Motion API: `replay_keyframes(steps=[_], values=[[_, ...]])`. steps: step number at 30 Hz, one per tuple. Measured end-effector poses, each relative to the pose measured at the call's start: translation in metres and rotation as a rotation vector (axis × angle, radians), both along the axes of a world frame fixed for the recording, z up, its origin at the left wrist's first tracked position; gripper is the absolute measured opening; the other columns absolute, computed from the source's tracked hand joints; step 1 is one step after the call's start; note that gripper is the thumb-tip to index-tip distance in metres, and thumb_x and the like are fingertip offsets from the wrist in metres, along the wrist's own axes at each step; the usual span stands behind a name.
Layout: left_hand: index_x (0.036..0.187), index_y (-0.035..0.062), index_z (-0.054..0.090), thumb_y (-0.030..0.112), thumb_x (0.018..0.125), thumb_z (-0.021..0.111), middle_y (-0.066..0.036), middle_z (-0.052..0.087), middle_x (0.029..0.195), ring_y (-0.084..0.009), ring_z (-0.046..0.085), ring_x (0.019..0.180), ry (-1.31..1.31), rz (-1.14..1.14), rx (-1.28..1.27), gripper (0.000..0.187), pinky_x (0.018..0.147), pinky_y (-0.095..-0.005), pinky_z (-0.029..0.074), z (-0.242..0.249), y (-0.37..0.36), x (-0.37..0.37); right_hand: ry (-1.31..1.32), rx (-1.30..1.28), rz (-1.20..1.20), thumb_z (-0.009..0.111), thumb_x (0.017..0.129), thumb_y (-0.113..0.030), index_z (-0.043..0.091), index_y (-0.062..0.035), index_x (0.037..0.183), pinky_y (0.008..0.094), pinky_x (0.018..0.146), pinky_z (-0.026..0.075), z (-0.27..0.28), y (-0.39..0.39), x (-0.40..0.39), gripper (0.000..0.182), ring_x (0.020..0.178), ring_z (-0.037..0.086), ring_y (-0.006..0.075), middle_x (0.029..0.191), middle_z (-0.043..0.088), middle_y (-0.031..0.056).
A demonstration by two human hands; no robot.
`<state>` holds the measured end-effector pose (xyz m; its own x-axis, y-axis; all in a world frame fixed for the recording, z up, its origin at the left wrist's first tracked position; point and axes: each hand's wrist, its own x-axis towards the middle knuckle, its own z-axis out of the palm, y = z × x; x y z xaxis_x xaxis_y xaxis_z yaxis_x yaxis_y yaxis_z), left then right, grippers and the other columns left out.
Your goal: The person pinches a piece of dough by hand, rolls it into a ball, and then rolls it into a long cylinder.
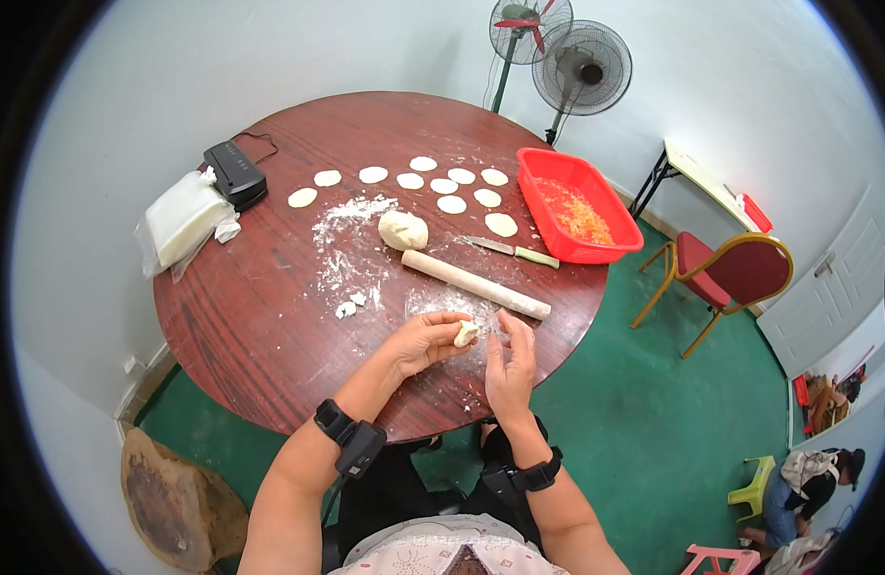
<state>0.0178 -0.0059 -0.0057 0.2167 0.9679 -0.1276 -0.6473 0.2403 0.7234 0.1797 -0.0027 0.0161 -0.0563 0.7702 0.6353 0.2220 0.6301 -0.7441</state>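
Patterned shirt (442, 546) fills the bottom edge, bare forearms reaching forward from it, black straps on both wrists. Round reddish-brown table (241, 316) takes up most of the view, green floor below, white flour (342, 240) scattered on its top. Two standing fans (576, 72) by the wall behind it, red-seated chair (749, 273) off to the right, cut stump (179, 503) on the floor, lower left. Red basin (596, 254) at the table's right edge, orange shreds inside. Clear bag (183, 220) with white contents at the left edge, black machine (234, 177) just beside it. Floured rolling pin (476, 285) lies slantwise beyond the hands, near end to the right. Green-handled knife (536, 257) lies flat between pin and basin. Left hand (425, 343) over the near part of the table, thumb and fingers pinched on a bit of dough. Right hand (511, 369) just beside it, nothing held, thumb and fingers parted; can't tell if fingertips touch the dough. Dough ball (404, 230) sits by the pin's far end. Eleven thin dough rounds (452, 205) spread across the far half, laid flat. Smallest: pale dough piece (465, 333) in the left fingertips, between both hands, short of the pin
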Motion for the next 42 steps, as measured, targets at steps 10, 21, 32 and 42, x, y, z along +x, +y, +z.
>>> replay_keyframes(steps=[10, 21, 32, 42], values=[[0.114, -0.001, 0.053, 0.008, 0.084, 0.058, -0.012, 0.06, 0.104, -0.0191, 0.061, 0.093, 0.052, -0.033, 0.033, 0.032, 0.085, -0.0323, 0.051, 0.005, -0.002, 0.002, -0.049, -0.091, 0.128, 0.064, 0.076, -0.006, 0.063, -0.004, 0.094, 0.0303, 0.071, 0.045, -0.007, 0.003, 0.007, 0.018, 0.086, 0.054, 0.0226, 0.093, 0.054, 0.0104], [0.114, 0.0016, 0.054, 0.011, 0.083, 0.06, -0.009, 0.062, 0.1, -0.0159, 0.062, 0.088, 0.135, -0.065, -0.003, 0.033, 0.079, -0.0304, 0.052, 0.008, -0.004, 0.001, 0.066, -0.198, 0.236, 0.062, 0.078, -0.005, 0.061, -0.0034, 0.085, 0.0257, 0.064, 0.045, -0.02, 0.009, 0.007, 0.007, 0.08, 0.055, 0.0159, 0.092, 0.055, 0.0079], [0.112, 0.0022, 0.054, 0.005, 0.081, 0.06, -0.009, 0.061, 0.099, -0.0172, 0.061, 0.088, 0.134, 0.08, -0.014, 0.031, 0.079, -0.031, 0.051, 0.007, -0.002, 0.003, 0.178, -0.284, 0.12, 0.061, 0.081, -0.005, 0.061, 0.0005, 0.089, 0.0211, 0.062, 0.043, -0.017, -0.006, -0.001, 0.01, 0.073, 0.052, 0.0087, 0.088, 0.054, 0.0038], [0.105, 0.0017, 0.054, 0.001, 0.079, 0.062, -0.009, 0.058, 0.101, -0.0169, 0.059, 0.092, 0.118, 0.115, 0.034, 0.028, 0.082, -0.0305, 0.05, 0.001, -0.002, 0.004, 0.103, -0.133, -0.002, 0.067, 0.074, -0.004, 0.063, 0.0012, 0.091, 0.0289, 0.069, 0.046, -0.022, -0.007, -0.019, 0.018, 0.076, 0.057, 0.0198, 0.083, 0.059, 0.0096]])
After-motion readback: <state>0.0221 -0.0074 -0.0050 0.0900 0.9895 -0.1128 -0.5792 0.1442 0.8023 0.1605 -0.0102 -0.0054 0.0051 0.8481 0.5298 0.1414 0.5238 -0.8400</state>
